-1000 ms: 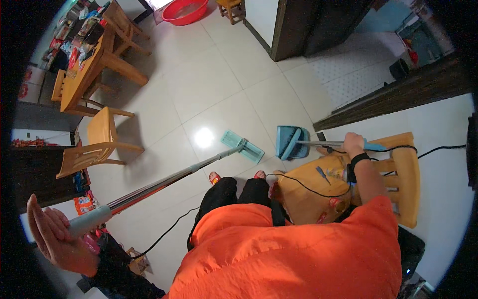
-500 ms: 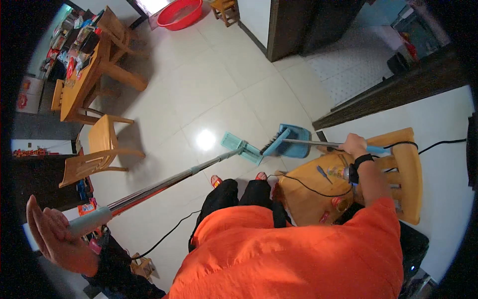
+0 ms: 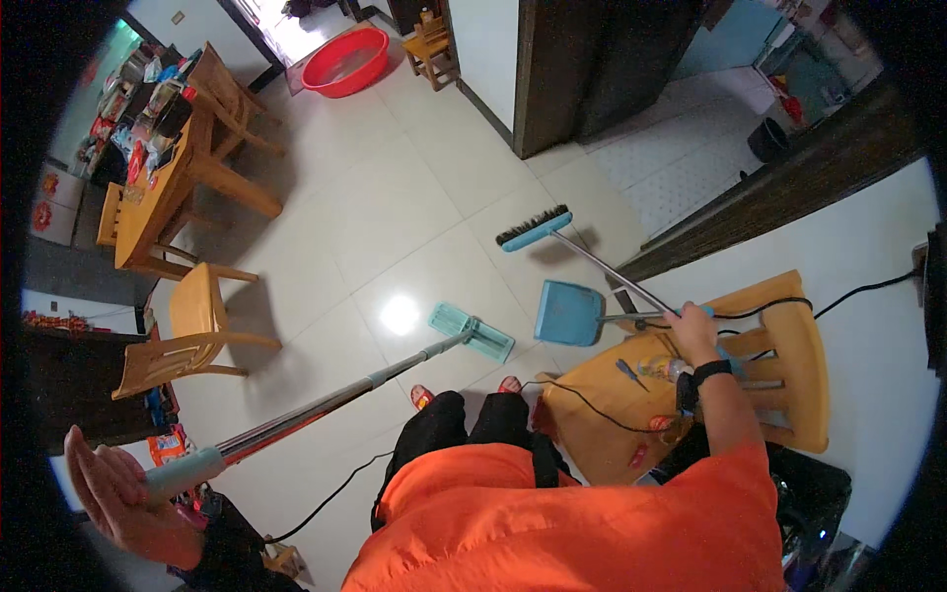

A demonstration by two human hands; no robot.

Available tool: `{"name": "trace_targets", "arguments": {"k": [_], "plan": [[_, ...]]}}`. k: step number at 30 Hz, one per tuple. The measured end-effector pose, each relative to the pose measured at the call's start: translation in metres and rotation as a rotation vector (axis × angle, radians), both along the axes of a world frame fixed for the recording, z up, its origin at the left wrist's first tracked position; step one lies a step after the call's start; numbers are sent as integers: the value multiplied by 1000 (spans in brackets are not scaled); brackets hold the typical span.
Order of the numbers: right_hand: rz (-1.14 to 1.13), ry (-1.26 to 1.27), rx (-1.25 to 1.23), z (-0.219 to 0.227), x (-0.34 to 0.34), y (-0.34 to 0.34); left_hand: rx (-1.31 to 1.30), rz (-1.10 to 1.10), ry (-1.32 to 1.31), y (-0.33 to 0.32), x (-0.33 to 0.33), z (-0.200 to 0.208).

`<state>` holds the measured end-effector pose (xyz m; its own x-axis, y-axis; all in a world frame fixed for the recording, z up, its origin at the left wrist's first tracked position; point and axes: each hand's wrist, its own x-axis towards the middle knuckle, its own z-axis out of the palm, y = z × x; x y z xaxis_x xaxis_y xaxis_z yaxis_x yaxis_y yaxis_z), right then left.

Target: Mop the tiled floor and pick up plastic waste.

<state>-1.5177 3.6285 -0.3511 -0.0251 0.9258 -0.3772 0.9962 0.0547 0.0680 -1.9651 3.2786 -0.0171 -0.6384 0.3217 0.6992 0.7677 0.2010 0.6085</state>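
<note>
A flat mop with a pale green head (image 3: 471, 332) rests on the floor ahead of my feet. Its long metal pole slants to the lower left, where my left hand (image 3: 133, 493) has the grey grip end against its palm, some fingers stretched upward. On the right, my right hand (image 3: 693, 331) is closed round the handle of a broom (image 3: 538, 232), whose blue head has dark bristles and is up off the floor. Below the broom is a blue dustpan (image 3: 569, 314); its handle runs toward my right hand, and whether I also grip it cannot be made out.
A wooden chair (image 3: 582, 414) at my right holds a screwdriver (image 3: 631, 375), a bottle (image 3: 663, 368) and a black cord. Another chair (image 3: 197, 308) and a cluttered table (image 3: 163, 202) stand left. A red basin (image 3: 345, 64) lies far off, near a dark doorframe (image 3: 547, 79).
The broom head has swung up and away from the dustpan, its bristles now turned forward. The dustpan shows separately below it. The mop stays by my feet in my left hand.
</note>
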Motion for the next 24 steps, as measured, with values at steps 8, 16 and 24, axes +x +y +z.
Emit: {"name": "trace_targets", "arguments": {"k": [8, 16, 24], "plan": [[-404, 852, -397, -88, 23, -43, -364, 68, 550, 12, -9, 0], [-608, 949, -535, -54, -97, -148, -79, 168, 38, 14, -50, -3], [-969, 1073, -522, -91, -136, -112, -307, 117, 459, 48, -78, -5]]}}
